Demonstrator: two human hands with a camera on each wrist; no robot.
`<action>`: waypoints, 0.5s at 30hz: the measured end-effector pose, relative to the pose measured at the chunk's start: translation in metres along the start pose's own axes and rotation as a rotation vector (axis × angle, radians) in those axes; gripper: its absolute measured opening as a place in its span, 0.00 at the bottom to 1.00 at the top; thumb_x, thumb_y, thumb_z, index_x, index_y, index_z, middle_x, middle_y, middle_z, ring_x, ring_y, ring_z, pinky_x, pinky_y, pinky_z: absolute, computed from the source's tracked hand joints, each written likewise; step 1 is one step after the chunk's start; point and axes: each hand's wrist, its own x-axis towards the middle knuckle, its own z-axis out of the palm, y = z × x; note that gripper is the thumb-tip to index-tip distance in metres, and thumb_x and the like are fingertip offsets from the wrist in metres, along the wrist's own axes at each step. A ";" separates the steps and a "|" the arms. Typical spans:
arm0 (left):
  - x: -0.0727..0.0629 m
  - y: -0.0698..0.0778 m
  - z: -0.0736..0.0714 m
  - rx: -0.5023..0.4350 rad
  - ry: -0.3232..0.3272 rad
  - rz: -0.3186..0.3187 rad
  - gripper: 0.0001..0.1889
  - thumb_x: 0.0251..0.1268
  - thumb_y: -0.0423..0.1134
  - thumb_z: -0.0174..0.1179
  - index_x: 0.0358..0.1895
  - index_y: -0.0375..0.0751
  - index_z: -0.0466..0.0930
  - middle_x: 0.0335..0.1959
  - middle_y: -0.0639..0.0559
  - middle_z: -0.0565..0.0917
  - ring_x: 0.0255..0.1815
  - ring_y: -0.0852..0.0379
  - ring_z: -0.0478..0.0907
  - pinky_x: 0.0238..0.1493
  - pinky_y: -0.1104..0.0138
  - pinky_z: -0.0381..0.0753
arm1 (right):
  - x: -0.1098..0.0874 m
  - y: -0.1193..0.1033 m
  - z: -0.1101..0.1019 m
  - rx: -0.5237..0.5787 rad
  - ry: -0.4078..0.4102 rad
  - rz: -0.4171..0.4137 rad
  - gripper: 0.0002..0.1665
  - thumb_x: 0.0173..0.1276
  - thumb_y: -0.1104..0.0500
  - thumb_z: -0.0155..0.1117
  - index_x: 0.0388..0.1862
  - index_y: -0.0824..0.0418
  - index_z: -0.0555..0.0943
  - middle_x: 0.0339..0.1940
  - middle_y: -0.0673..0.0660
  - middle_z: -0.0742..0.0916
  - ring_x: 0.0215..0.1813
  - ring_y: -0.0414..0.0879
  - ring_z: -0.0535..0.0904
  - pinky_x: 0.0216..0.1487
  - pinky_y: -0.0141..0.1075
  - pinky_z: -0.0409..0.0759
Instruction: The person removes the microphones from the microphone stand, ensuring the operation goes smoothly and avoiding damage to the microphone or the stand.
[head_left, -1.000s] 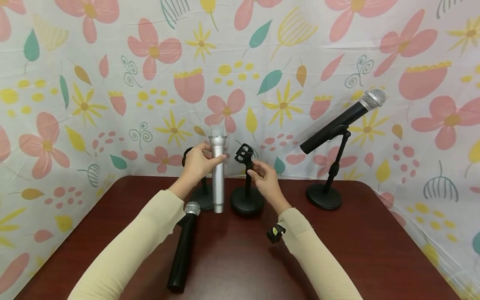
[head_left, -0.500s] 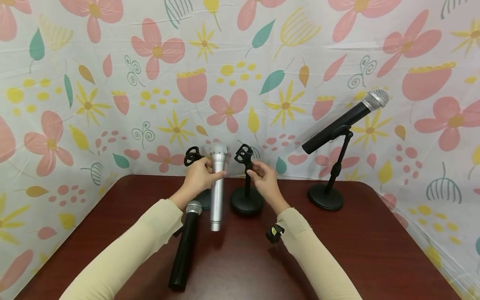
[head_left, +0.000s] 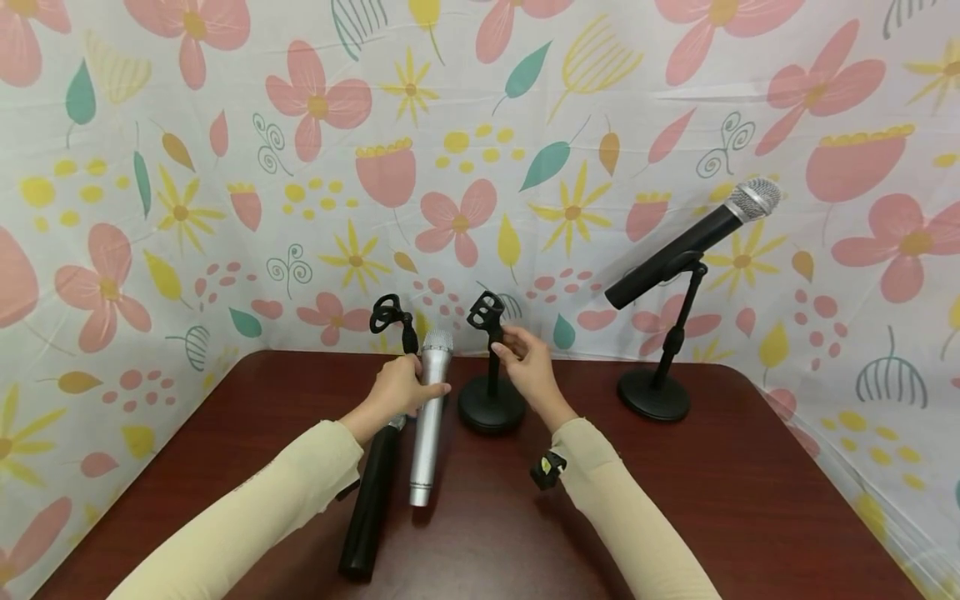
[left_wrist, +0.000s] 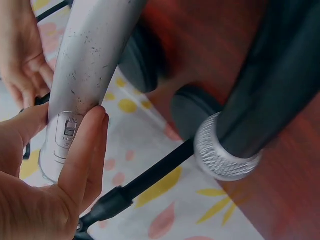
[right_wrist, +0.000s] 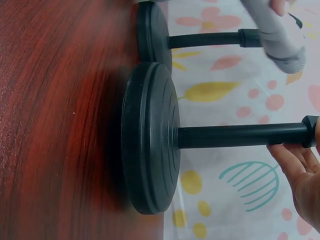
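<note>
My left hand (head_left: 397,387) pinches a silver microphone (head_left: 429,433) near its head, thumb on one side and fingers on the other. The microphone tilts, its mesh head away from me and its tail low over the table. In the left wrist view, the switch on its scuffed body (left_wrist: 95,55) shows close to my fingertips. With my right hand (head_left: 531,367) I hold the pole of a short black desk microphone stand (head_left: 491,406), just under its vacant clip (head_left: 486,310). The round base (right_wrist: 152,140) stands on the table in the right wrist view.
A black microphone (head_left: 371,500) lies left of the silver one, its head partly hidden by my left hand. Behind it is another stand with a vacant clip (head_left: 387,313). At the right, a third stand (head_left: 654,393) bears a tilted black microphone (head_left: 675,254). A floral cloth (head_left: 480,167) hangs behind the table (head_left: 570,533).
My left hand has lowered the silver microphone and drawn it toward me, from upright to tilted. The left stand's clip has come into fuller view. My right hand stays on its stand.
</note>
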 end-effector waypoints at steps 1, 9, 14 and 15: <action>-0.002 -0.002 0.002 0.008 -0.015 -0.004 0.20 0.57 0.48 0.70 0.33 0.34 0.72 0.24 0.44 0.78 0.17 0.50 0.81 0.18 0.64 0.79 | 0.000 0.001 0.000 -0.005 -0.003 0.004 0.20 0.66 0.66 0.64 0.57 0.71 0.77 0.46 0.68 0.84 0.51 0.58 0.82 0.46 0.37 0.80; -0.009 -0.014 0.014 0.037 -0.083 -0.008 0.20 0.58 0.46 0.69 0.28 0.36 0.69 0.20 0.44 0.75 0.14 0.52 0.80 0.19 0.66 0.77 | -0.004 -0.012 0.001 -0.005 -0.028 0.013 0.20 0.67 0.67 0.62 0.57 0.72 0.77 0.47 0.70 0.83 0.52 0.59 0.81 0.45 0.34 0.79; -0.011 -0.022 0.021 0.044 -0.118 -0.020 0.19 0.58 0.45 0.69 0.31 0.34 0.72 0.20 0.44 0.75 0.12 0.54 0.79 0.19 0.65 0.78 | -0.010 -0.035 0.001 -0.026 -0.047 0.010 0.20 0.68 0.70 0.60 0.57 0.76 0.75 0.47 0.72 0.83 0.52 0.62 0.80 0.46 0.38 0.80; -0.012 -0.023 0.023 0.052 -0.123 -0.015 0.19 0.58 0.45 0.69 0.33 0.33 0.73 0.20 0.44 0.75 0.12 0.54 0.79 0.19 0.65 0.79 | -0.010 -0.036 0.001 -0.025 -0.047 0.014 0.20 0.68 0.70 0.60 0.57 0.76 0.75 0.47 0.72 0.82 0.53 0.62 0.80 0.47 0.39 0.80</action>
